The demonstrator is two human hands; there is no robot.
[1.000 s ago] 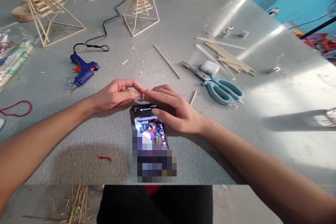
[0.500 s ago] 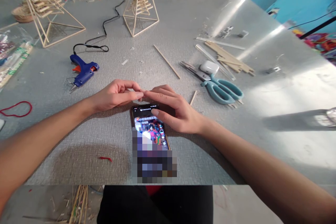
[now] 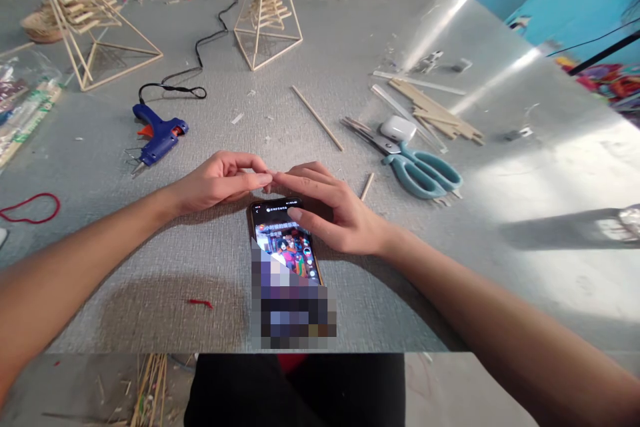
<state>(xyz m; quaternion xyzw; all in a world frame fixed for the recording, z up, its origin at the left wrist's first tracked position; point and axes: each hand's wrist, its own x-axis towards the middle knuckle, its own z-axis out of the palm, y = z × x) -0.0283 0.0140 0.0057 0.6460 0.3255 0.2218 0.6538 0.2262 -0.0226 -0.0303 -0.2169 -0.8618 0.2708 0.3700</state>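
Observation:
On the grey tabletop lies a phone (image 3: 287,247) with a lit screen, its lower part blurred out. Just beyond its top edge, my left hand (image 3: 225,177) is closed, thumb and forefinger pinched together; whatever may be between them is too small to make out. The fingertips of my right hand (image 3: 327,203) meet that pinch. Its fingers are stretched out and its thumb lies over the upper right of the phone screen. A short wooden stick (image 3: 367,186) lies beside my right hand.
A blue glue gun (image 3: 160,135) with a black cord lies left. Teal-handled scissors (image 3: 425,170), a white case (image 3: 398,127) and wooden strips (image 3: 435,110) lie right. Two stick pyramids (image 3: 253,53) stand at the back. Red string (image 3: 37,219) lies far left.
The picture on the phone screen differs slightly. Both hands hold the same pose and place.

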